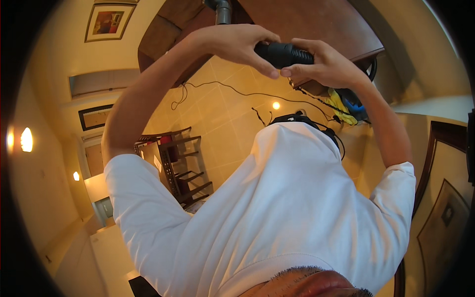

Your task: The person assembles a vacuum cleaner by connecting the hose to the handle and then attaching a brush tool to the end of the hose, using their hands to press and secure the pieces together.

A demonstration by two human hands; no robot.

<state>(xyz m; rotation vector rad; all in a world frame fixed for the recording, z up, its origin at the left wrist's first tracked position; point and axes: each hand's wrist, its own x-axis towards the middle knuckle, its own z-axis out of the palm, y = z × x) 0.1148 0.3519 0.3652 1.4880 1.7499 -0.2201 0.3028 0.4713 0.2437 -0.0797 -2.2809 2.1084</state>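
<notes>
Both my arms reach out in front of my white shirt (277, 198). My left hand (232, 43) curls over the top of a black ribbed cylinder (284, 53), with its fingertips pressed on the cylinder's near side. My right hand (329, 64) grips the same cylinder from the right, its thumb meeting my left fingers. A grey tube (222, 11) runs on beyond my left hand; I cannot tell whether it joins the cylinder. The cylinder's right end is hidden in my right palm.
A brown wooden table (307, 20) lies beyond the hands. A thin black cable (222, 88) trails over the tan tiled floor (232, 123). A yellow and blue item (347, 105) sits under my right wrist. Dark wooden chairs (180, 166) stand at the left.
</notes>
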